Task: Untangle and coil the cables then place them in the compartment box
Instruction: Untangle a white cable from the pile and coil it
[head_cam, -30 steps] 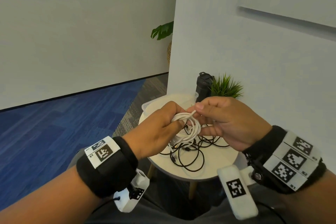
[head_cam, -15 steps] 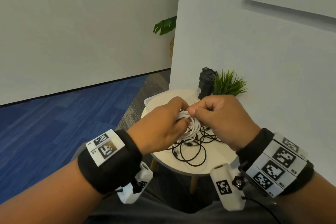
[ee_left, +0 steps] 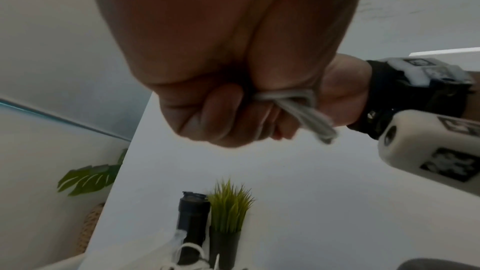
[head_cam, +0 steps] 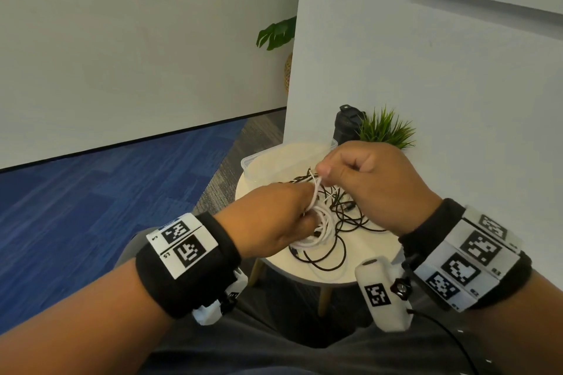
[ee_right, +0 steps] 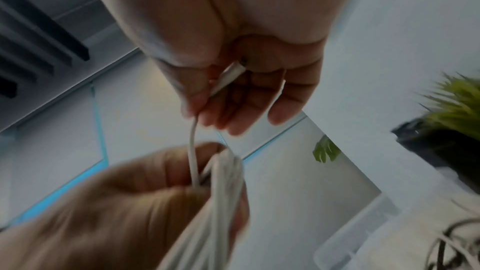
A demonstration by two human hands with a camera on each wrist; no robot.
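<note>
My left hand [head_cam: 283,219] grips a coiled white cable [head_cam: 320,231] above the small round table [head_cam: 359,271]; in the left wrist view the fist [ee_left: 228,114] closes round the white strands [ee_left: 306,114]. My right hand [head_cam: 359,183] is raised a little above it and pinches the free end of the same cable [head_cam: 316,179] between thumb and fingers; the right wrist view shows its plug [ee_right: 228,77] in the fingers and the strand running down to the bundle [ee_right: 221,202]. A tangle of black cables [head_cam: 341,222] lies on the table under both hands. The clear compartment box [head_cam: 274,161] stands at the table's far left.
A black bottle [head_cam: 347,125] and a small green potted plant [head_cam: 384,131] stand at the back of the table against the white wall. Blue carpet [head_cam: 106,192] spreads to the left. A larger leafy plant [head_cam: 277,35] shows behind the wall corner.
My right hand has lifted up and away from the left, drawing the white cable's free end out of the coil. The left hand has dropped slightly with the bundle.
</note>
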